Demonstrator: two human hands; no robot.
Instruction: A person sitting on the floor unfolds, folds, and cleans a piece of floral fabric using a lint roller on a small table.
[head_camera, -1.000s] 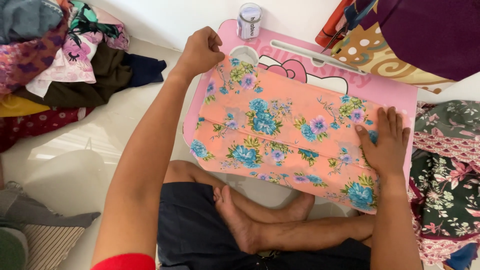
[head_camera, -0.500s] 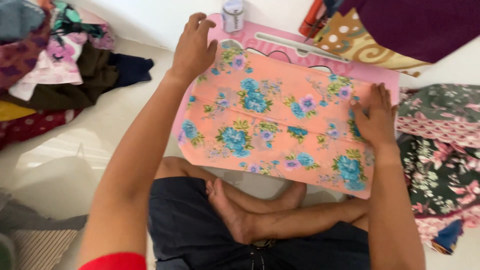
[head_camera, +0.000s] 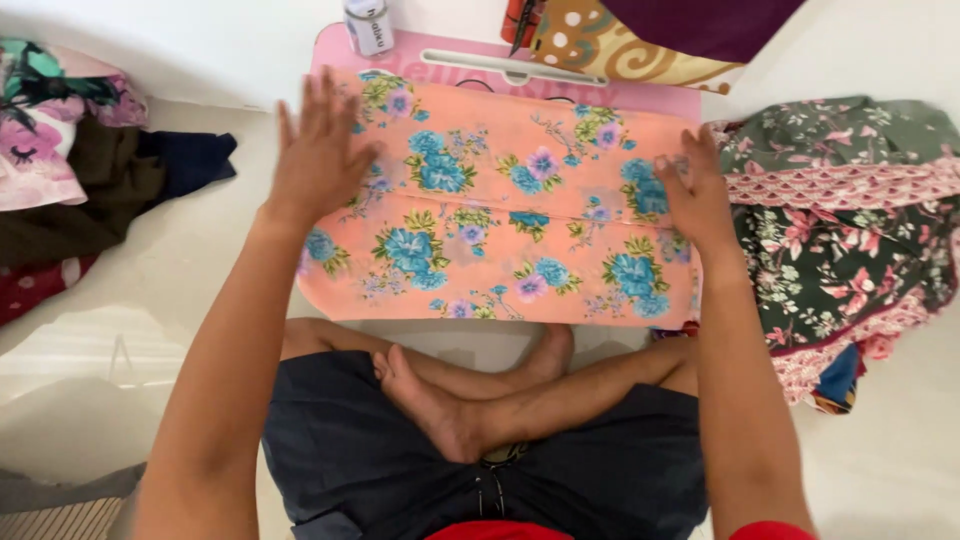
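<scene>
Currently peach floral cloth (head_camera: 500, 200) flat on pink lap table (head_camera: 640, 95), long axis running left-right, left hand (head_camera: 320, 160) fingers spread flat at left end, right hand (head_camera: 695, 195) flat pressing right end, fold crease lengthwise

left hand (head_camera: 318, 160), right hand (head_camera: 697, 195), flat on folded floral cloth (head_camera: 500, 215)
</scene>
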